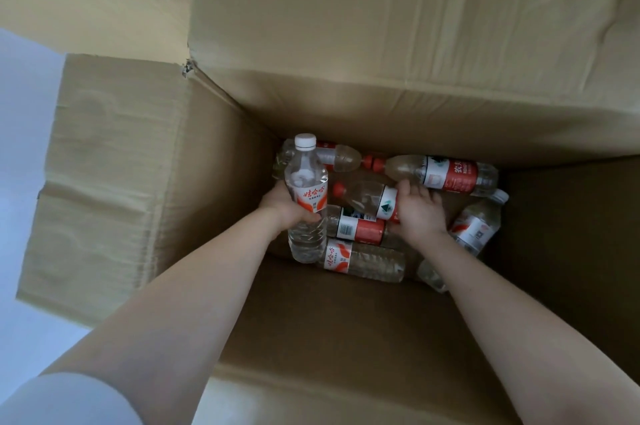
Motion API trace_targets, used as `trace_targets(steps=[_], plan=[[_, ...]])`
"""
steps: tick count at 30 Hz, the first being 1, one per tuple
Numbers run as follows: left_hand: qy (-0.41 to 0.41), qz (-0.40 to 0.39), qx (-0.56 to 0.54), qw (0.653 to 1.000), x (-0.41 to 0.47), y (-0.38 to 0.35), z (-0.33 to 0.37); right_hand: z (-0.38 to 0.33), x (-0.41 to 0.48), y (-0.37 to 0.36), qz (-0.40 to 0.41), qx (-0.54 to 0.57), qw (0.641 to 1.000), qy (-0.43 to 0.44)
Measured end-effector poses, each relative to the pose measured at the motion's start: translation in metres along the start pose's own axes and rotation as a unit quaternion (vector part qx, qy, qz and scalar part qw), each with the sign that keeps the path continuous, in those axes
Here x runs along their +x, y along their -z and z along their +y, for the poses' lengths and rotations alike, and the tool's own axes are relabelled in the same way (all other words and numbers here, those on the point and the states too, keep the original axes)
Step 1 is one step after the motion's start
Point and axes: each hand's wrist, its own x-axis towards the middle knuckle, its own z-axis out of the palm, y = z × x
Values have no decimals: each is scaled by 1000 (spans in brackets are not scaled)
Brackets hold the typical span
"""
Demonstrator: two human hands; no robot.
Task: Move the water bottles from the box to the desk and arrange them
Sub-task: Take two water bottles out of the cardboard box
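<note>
A big cardboard box fills most of the frame, its flaps folded open toward the top and the left flap spread out at the left. Two bare forearms reach down into it from the lower edge, with a white sleeve at the lower left corner.

On the box floor, at centre frame, a heap of water bottles lies on its side, clear with red-and-white labels and touching or overlapping one another. One long bottle lies across the upper right of the heap, and another leans at the right edge.

The left hand holds an upright bottle with a white cap at the left of the heap, fingers wrapped round its lower label.

The right hand rests on a red-capped bottle lying in the middle, fingers curled over its label.
</note>
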Motion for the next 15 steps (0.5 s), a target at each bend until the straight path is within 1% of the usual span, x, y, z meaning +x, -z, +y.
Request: trace_targets(steps=[3,9,15], plan=[[-19,6,12,1000,-9,-1,8,1,-15,8,15,15,1000,-2],[-73,0,31,997,-38,7,16,1,-47,37,13,21,1000,-17],[-149,3,26,989,-77,32,27,-1,-97,74,88,80,992,-45]])
